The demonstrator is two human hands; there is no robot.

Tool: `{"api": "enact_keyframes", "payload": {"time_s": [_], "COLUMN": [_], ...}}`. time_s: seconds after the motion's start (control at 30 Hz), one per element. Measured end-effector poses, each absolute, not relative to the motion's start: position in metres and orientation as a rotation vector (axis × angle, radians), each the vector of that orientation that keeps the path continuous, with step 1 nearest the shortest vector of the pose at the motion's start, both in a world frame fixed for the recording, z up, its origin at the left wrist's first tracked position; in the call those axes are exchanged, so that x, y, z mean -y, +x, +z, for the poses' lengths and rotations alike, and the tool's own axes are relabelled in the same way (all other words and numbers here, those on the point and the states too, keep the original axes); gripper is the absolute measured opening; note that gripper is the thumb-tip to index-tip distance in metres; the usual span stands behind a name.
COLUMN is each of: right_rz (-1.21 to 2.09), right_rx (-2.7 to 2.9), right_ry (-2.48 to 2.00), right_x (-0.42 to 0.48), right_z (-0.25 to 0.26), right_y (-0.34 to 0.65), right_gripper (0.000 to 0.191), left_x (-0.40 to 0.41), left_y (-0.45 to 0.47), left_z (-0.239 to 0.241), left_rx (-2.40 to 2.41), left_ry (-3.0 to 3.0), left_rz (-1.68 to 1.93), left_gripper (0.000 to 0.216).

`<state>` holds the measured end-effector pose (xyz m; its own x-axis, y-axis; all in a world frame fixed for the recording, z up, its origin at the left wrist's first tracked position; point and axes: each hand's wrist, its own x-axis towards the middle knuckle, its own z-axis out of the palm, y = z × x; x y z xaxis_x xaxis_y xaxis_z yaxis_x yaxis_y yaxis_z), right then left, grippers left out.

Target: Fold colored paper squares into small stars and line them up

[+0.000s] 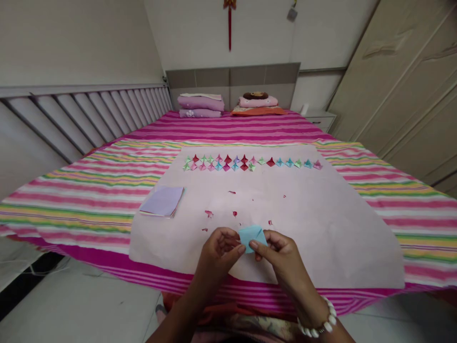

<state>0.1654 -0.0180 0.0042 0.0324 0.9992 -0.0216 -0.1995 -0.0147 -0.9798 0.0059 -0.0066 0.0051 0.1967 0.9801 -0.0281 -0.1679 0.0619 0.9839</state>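
Observation:
A small light-blue folded paper (253, 234) is held up between my two hands, over the near part of a large white sheet (303, 238). My left hand (223, 247) pinches its left edge between thumb and fingers. On the other side, my right hand (280, 250) grips it with the thumb pressed on the front. A crease runs across the paper's upper right. Farther up the sheet, several small folded paper pieces (227, 162) in red, pink, green, blue and purple stand in two rows. A stack of square paper (162, 201), lilac on top, lies at the left.
Small red paper scraps (209, 214) are scattered on the sheet. Under it spreads a striped bedcover (82, 186). Folded purple bedding (200, 104) and a pink pile (258, 102) sit by the headboard (210, 78). A metal railing (89, 114) runs along the left.

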Motion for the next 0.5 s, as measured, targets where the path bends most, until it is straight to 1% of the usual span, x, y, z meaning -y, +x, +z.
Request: {"api": "enact_keyframes", "payload": {"time_s": [0.1, 0.23, 0.3, 0.5], "right_rz": [1.314, 1.307, 1.288, 1.245], "right_rx": [1.046, 1.017, 1.020, 1.041], "right_ry": [-1.046, -0.997, -0.991, -0.990], "right_x": [0.019, 0.020, 0.021, 0.023], "right_z": [0.011, 0.013, 0.012, 0.014], "right_y": [0.165, 0.162, 0.161, 0.163], "right_gripper": [0.025, 0.041, 0.041, 0.040], "left_x": [0.002, 0.000, 0.000, -0.002], "left_y": [-0.001, -0.006, -0.007, -0.009], "left_z": [0.013, 0.019, 0.020, 0.018], "left_rx": [-0.933, -0.943, -0.932, -0.847], "left_ry": [1.239, 1.361, 1.351, 1.260], "left_rz": [1.134, 1.025, 0.990, 0.948], "left_gripper": [0.027, 0.016, 0.014, 0.020]}}
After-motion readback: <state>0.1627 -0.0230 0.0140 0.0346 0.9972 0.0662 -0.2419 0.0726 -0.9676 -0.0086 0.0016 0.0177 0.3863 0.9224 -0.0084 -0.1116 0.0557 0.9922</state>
